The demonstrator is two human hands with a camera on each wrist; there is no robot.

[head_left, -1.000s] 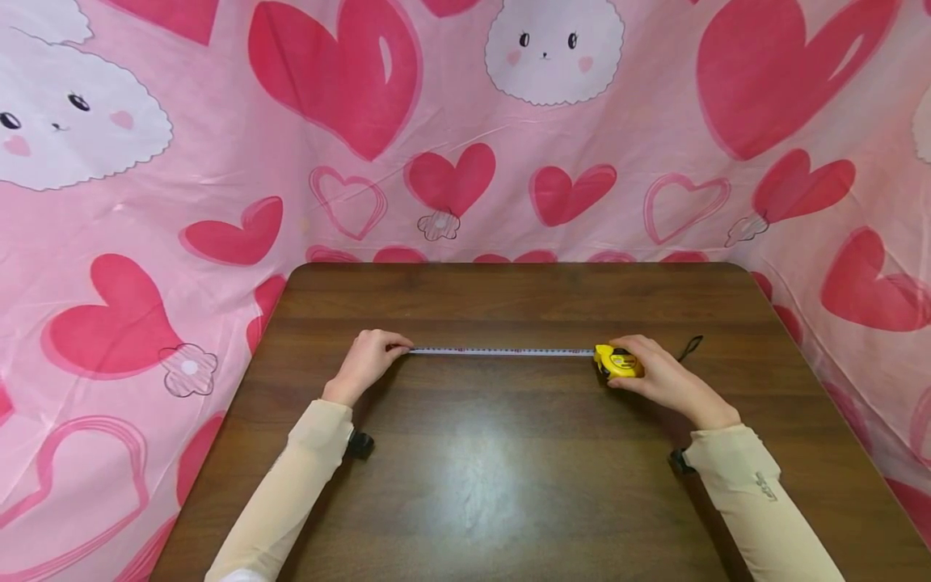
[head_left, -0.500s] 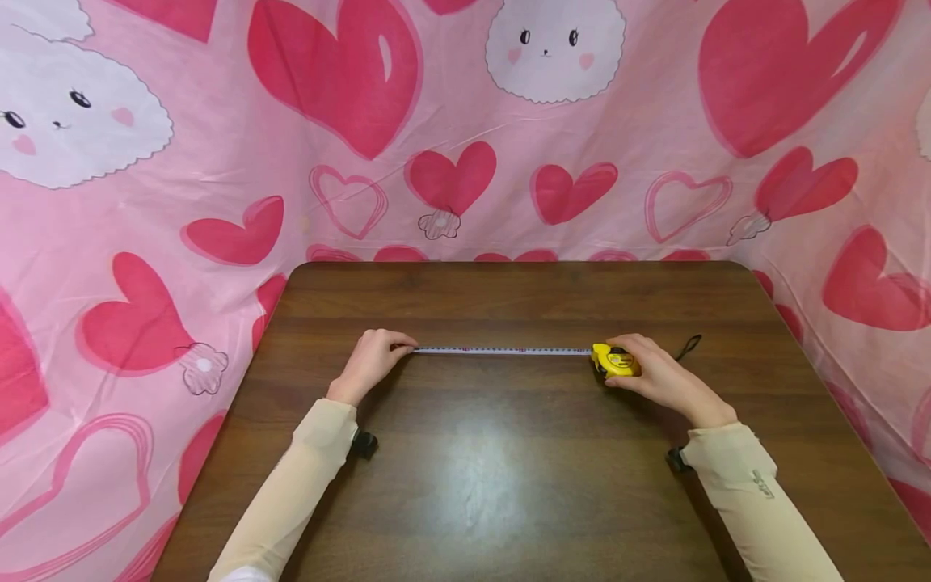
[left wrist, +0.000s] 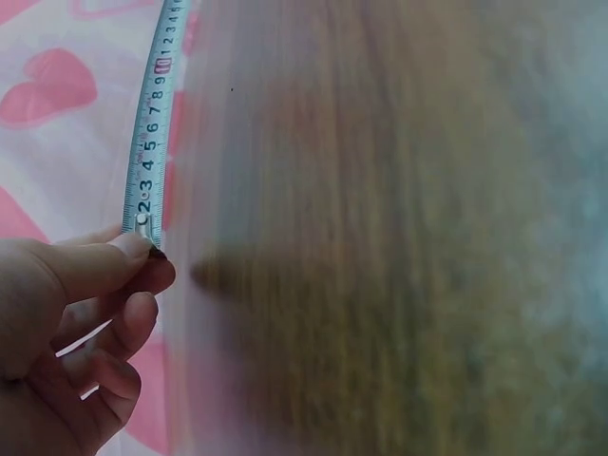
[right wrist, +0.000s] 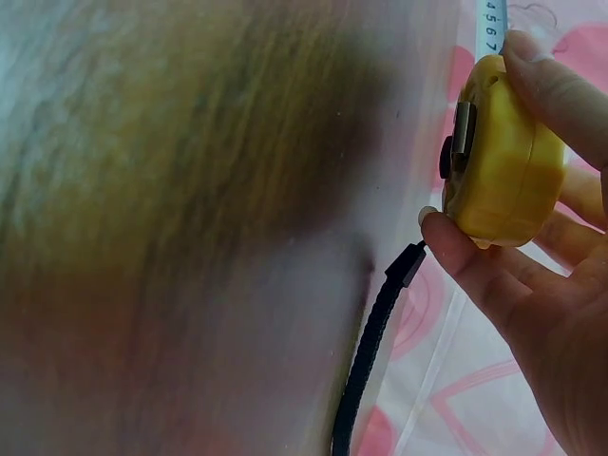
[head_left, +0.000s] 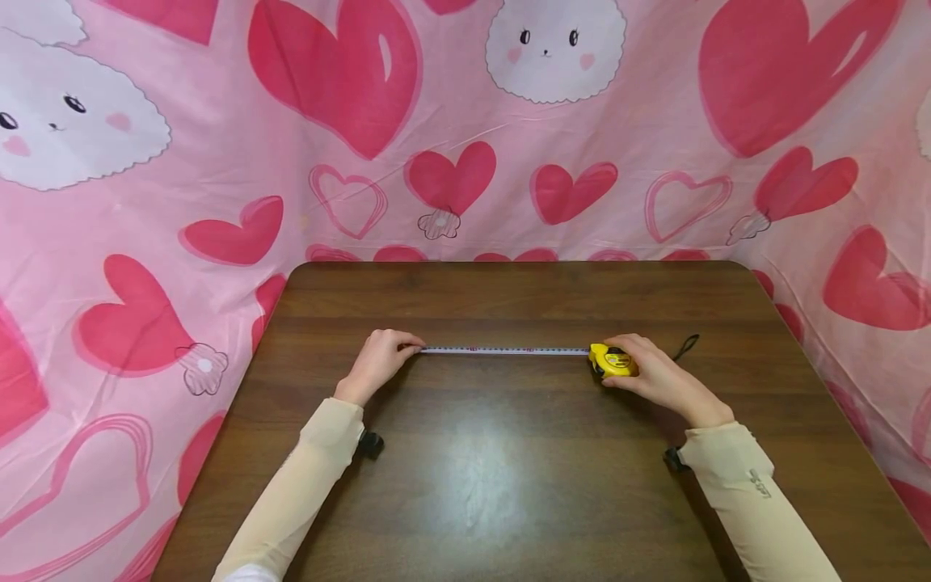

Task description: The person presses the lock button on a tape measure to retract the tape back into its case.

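The brown table (head_left: 473, 477) is cut off at the bottom. Over it, the right hand (head_left: 662, 381) grips a yellow tape measure (head_left: 611, 361). The left hand (head_left: 374, 364) pinches the white strip (head_left: 502, 351), covering its tip. The right wrist view cuts off the black strap (right wrist: 369, 337).

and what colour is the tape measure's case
The tape measure's case is mostly yellow; it shows best in the right wrist view.

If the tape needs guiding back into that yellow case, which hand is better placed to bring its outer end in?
Likely the left hand: it pinches the outer end of the tape. The right hand grips the yellow case at the other end.
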